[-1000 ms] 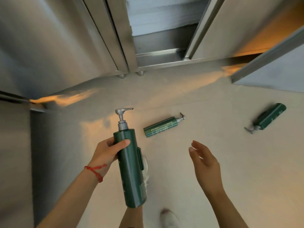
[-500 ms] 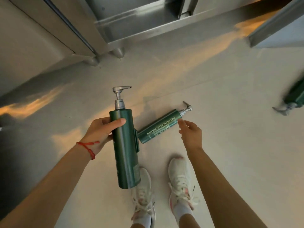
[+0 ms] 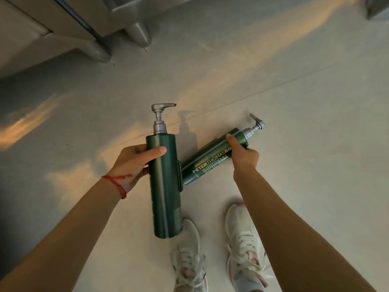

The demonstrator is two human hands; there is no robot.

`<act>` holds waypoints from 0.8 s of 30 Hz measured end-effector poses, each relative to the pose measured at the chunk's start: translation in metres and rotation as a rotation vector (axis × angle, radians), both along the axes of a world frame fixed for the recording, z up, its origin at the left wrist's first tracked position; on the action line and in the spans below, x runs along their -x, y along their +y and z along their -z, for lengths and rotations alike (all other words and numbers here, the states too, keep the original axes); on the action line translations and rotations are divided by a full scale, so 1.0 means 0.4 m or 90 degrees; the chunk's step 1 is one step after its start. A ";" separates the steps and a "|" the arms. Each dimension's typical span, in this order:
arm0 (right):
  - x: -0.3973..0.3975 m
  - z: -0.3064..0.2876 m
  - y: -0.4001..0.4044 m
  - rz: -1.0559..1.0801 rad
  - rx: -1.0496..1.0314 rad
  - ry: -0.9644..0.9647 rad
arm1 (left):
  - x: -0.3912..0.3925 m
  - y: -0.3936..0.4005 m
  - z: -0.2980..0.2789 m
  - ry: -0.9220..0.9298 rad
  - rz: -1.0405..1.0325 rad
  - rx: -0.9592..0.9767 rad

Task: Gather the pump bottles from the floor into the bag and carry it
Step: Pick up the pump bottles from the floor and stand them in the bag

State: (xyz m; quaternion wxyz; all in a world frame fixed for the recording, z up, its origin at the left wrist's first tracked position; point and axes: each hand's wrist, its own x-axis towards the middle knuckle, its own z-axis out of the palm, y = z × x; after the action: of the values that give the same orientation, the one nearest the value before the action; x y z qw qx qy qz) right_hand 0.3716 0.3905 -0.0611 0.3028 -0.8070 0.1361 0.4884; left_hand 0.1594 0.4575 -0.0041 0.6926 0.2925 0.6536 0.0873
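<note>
My left hand [image 3: 134, 160], with a red string on its wrist, grips a tall dark green pump bottle [image 3: 165, 186] upright by its upper body; its silver pump points right. My right hand [image 3: 242, 153] is closed around the neck end of a second green pump bottle [image 3: 207, 165] with white lettering, which lies slanted, its silver pump up and to the right. Whether that second bottle still touches the floor I cannot tell. Its lower end is hidden behind the first bottle. No bag is in view.
Pale glossy floor [image 3: 294, 123] all around. Steel cabinet fronts and rounded metal feet [image 3: 139, 32] stand at the top left. Another metal edge [image 3: 376, 7] shows at the top right corner. My two white shoes [image 3: 242, 245] are below the bottles.
I have bent lower and my right hand went from reaching to closing around the lying bottle's neck. The third bottle at the right has left the view.
</note>
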 end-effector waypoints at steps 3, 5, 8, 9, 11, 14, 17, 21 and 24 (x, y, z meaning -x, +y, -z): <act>-0.012 -0.065 -0.025 -0.027 -0.088 -0.009 | -0.006 -0.004 -0.058 0.005 -0.013 -0.008; -0.027 -0.140 -0.035 -0.063 -0.142 -0.005 | -0.012 -0.006 -0.113 0.009 -0.026 -0.013; -0.056 -0.299 -0.046 -0.150 -0.201 0.004 | -0.030 -0.009 -0.230 0.004 -0.037 -0.022; -0.067 -0.357 -0.048 -0.171 -0.219 0.016 | -0.035 -0.010 -0.273 0.002 -0.040 -0.024; -0.090 -0.483 -0.050 -0.200 -0.248 0.030 | -0.048 -0.010 -0.370 -0.011 -0.037 -0.031; -0.122 -0.686 -0.044 -0.241 -0.275 0.033 | -0.071 -0.008 -0.540 -0.031 -0.038 -0.046; -0.138 -0.854 -0.029 -0.307 -0.292 0.015 | -0.098 -0.008 -0.680 -0.047 -0.050 -0.065; -0.143 -1.119 0.009 -0.358 -0.345 -0.022 | -0.119 0.008 -0.925 -0.037 -0.064 -0.120; -0.135 -1.297 0.040 -0.375 -0.386 -0.042 | -0.120 0.028 -1.096 -0.038 -0.077 -0.165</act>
State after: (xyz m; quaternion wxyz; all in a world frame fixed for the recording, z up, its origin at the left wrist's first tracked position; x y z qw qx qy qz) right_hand 0.4258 0.4063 0.4577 0.3782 -0.7011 -0.2602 0.5457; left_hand 0.2072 0.4687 0.4341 0.6613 0.3372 0.6326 0.2211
